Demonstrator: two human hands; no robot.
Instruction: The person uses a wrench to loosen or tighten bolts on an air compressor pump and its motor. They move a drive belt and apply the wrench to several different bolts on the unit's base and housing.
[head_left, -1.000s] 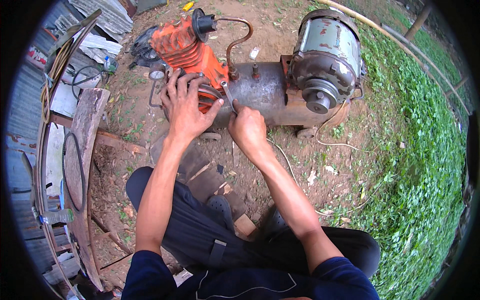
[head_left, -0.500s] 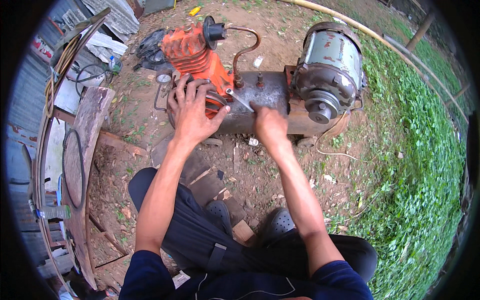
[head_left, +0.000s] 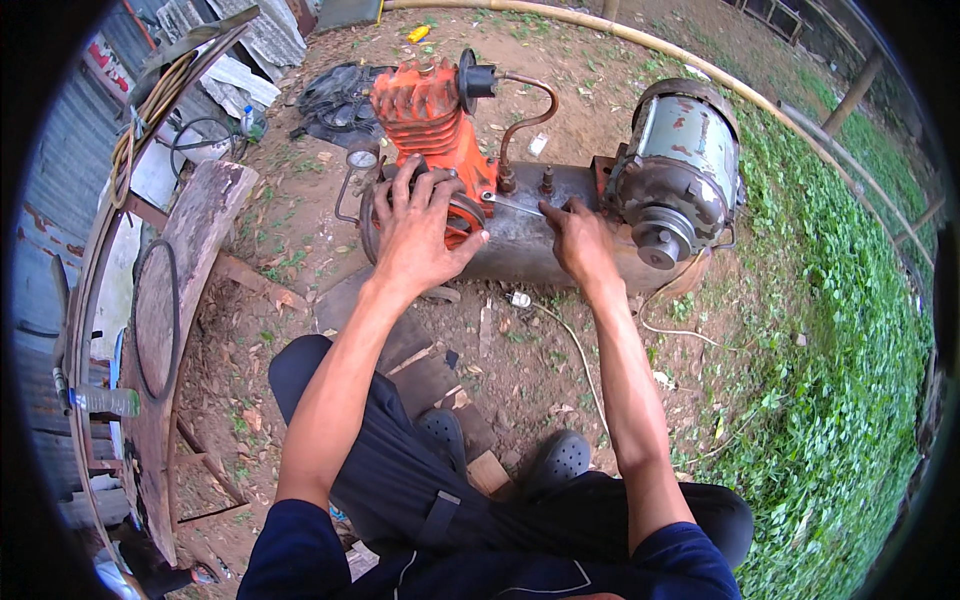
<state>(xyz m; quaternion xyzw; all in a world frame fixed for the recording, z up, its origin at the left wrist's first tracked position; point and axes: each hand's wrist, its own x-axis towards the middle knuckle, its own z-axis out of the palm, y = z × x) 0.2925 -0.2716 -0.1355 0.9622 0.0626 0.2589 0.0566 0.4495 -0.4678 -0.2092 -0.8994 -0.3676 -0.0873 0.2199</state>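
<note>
Two bare hands work near the upper middle of the frame. The left hand (head_left: 418, 232) lies over a red-and-black pulley wheel (head_left: 467, 212), its fingers spread apart and bent over the upper part, the thumb standing off to the right. How hard it presses, I cannot tell. The right hand (head_left: 582, 242), a little right of centre, has its fingers closed around one end of a slim metal wrench (head_left: 516, 205); the wrench slants up and left, its other end at the foot of an orange pump (head_left: 432, 125). That pump stands on a dark cylindrical tank (head_left: 510, 262), with a round gauge (head_left: 362, 158) at its left and a curved copper pipe (head_left: 540, 115) at its right. At the upper right, a grey motor (head_left: 685, 145) with worn paint sits on the same tank. A pale cable (head_left: 577, 345) trails over the ground below the tank.
</note>
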